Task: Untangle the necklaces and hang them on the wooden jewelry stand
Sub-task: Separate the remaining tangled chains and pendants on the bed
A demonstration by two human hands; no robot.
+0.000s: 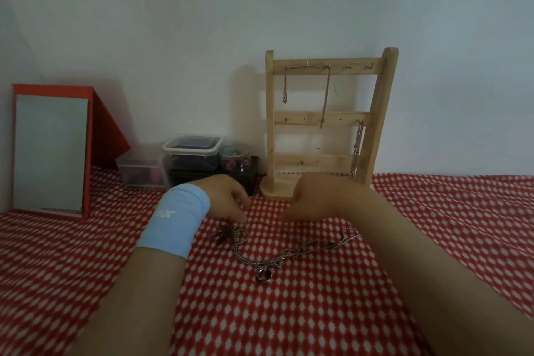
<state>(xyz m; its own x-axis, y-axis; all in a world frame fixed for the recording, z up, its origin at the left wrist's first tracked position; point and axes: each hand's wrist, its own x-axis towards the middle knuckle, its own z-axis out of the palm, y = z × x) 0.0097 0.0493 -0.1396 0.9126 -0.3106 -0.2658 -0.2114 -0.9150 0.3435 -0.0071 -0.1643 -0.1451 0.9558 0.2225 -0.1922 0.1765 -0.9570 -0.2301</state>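
A red-and-white patterned cloth (pixel 289 326) covers the surface, and the tangled necklaces (pixel 291 251) lie on it near its middle, well short of the far edge. They form a loose knot of silvery chain. A small metal ring (pixel 263 274) sits at the near end of the knot and a dark spiky pendant (pixel 224 233) at its left end. The left hand (pixel 231 196), with a light blue wristband (pixel 176 220) on the wrist, hangs just beyond the pendant with its fingers curled down toward the cloth. Blur hides whether they pinch any chain. The right hand (pixel 312 199) is level with it and a little apart, with its fingers pointing left over the far side of the tangle. It is too smeared to tell whether it holds anything. The wooden jewelry stand (pixel 375 113) stands upright at the far edge, against the wall (pixel 260 9), just behind the right hand. Two chains (pixel 327 92) hang from hooks on its top bar and a third chain (pixel 357 150) from the right end of its middle bar. At the far left corner a red-framed mirror (pixel 50 153) leans back against the wall. Between the mirror and the stand, clear plastic containers (pixel 192 147) are stacked along the far edge.
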